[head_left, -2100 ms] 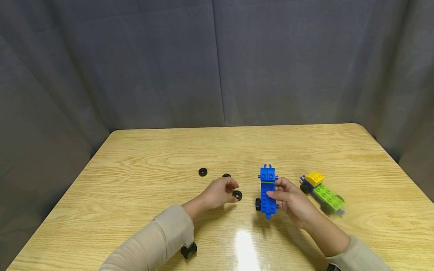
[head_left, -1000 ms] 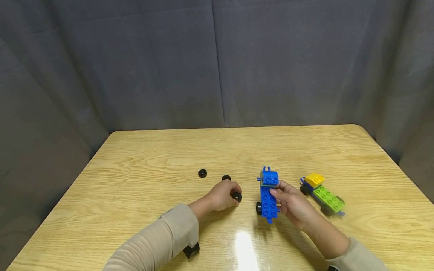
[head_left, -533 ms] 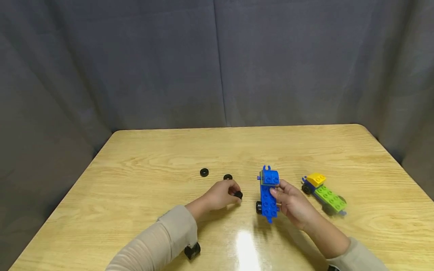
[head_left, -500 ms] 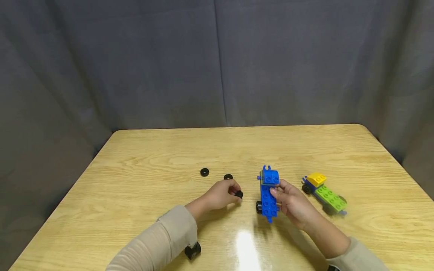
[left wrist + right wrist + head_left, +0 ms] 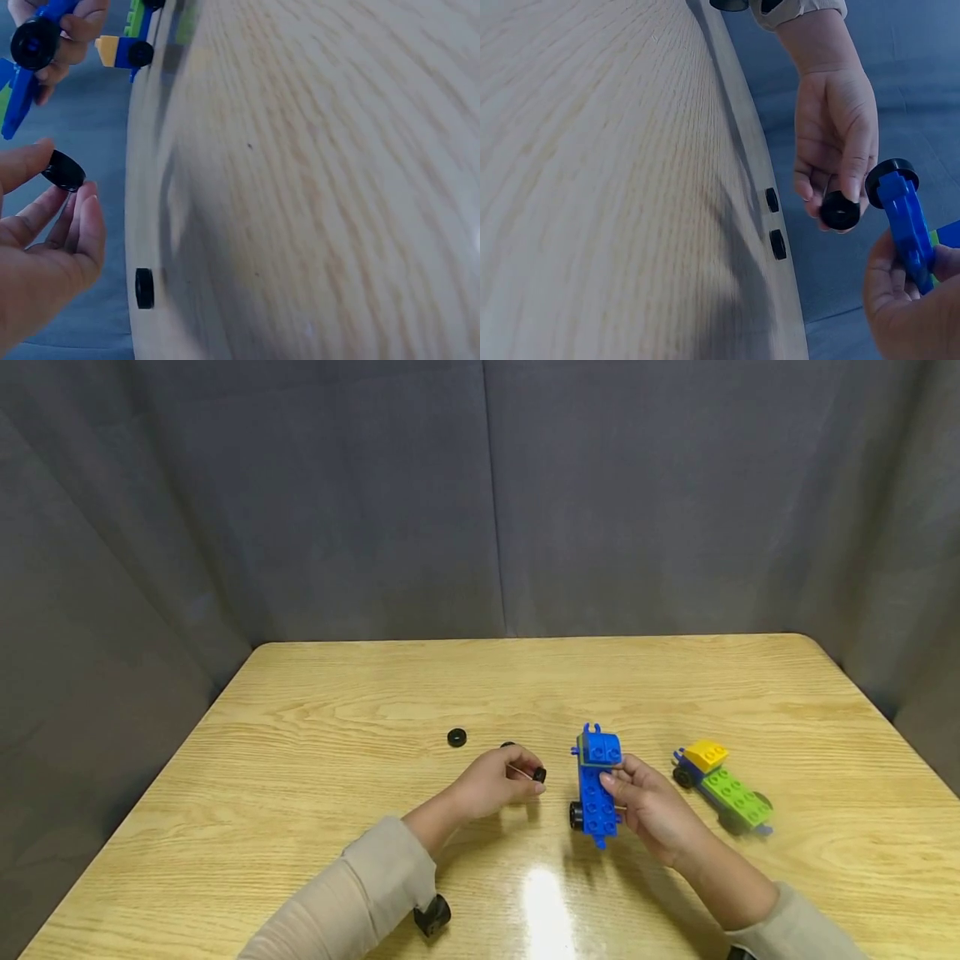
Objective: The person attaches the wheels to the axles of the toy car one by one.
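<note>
Between the thumb and fingertips of my left hand (image 5: 491, 787) a small black toy wheel (image 5: 539, 774) is pinched, above the table. The left wrist view shows this wheel (image 5: 64, 171) tilted; the right wrist view shows the held wheel (image 5: 841, 211) close to the car but apart from it. My right hand (image 5: 651, 806) grips a blue building-block car (image 5: 597, 797) by its right side, thumb on top. One black wheel (image 5: 576, 816) sits on the car's rear left axle. The front left peg and the rear right peg are bare; the front right is hidden by fingers.
A green and yellow block car (image 5: 731, 793) stands on the table, right of my right hand. One loose wheel (image 5: 457, 737) lies behind my left hand, which partly covers another wheel (image 5: 507, 745). A black device (image 5: 432, 915) shows at the left cuff.
My left hand has closed on the wheel, turned it on edge and lifted it a little toward the car. The right hand has tilted the car slightly, keeping its grip.
</note>
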`<state>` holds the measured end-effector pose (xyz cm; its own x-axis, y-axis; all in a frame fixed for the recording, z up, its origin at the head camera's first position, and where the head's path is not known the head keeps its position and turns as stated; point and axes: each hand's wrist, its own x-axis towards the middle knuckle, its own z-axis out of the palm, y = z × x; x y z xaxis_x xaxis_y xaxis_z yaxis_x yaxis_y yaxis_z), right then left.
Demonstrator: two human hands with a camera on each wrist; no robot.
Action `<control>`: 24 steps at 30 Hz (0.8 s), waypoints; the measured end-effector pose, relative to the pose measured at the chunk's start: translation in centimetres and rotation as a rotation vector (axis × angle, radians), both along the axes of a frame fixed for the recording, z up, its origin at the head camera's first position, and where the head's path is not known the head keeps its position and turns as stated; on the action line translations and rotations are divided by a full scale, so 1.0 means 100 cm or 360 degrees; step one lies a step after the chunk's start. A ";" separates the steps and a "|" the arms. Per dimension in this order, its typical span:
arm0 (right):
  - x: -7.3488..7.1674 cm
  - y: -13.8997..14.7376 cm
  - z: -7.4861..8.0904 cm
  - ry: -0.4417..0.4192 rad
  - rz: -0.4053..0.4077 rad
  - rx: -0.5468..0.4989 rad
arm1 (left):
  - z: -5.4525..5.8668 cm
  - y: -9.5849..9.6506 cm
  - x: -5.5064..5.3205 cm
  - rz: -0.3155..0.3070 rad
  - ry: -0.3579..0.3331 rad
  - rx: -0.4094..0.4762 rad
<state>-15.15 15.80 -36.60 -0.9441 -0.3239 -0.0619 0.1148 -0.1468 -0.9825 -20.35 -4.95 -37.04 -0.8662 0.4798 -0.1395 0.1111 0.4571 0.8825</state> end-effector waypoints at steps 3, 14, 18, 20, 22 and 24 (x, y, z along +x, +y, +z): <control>0.000 -0.001 0.001 -0.0005 0.0014 0.0007 | 0.003 0.000 0.002 0.0008 -0.0021 0.0046; 0.001 -0.002 0.004 0.0028 0.0037 0.0026 | 0.011 0.002 0.004 -0.0003 -0.0023 0.0192; 0.002 -0.002 0.005 0.0042 0.0039 0.0010 | 0.013 0.003 0.005 0.0015 -0.0046 0.0264; 0.003 -0.002 0.005 0.0040 0.0037 0.0013 | 0.014 0.004 0.007 0.0028 -0.0064 0.0312; 0.004 -0.002 0.005 0.0042 0.0042 0.0011 | 0.019 0.005 0.010 0.0037 -0.0074 0.0355; 0.004 -0.002 0.005 0.0038 0.0044 0.0016 | 0.026 0.007 0.015 0.0047 -0.0078 0.0380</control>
<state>-14.73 15.59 -36.08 -0.9360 -0.3494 -0.0426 0.0950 -0.1342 -0.9864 -18.85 -4.29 -34.46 -0.8753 0.4789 -0.0674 0.0552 0.2374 0.9698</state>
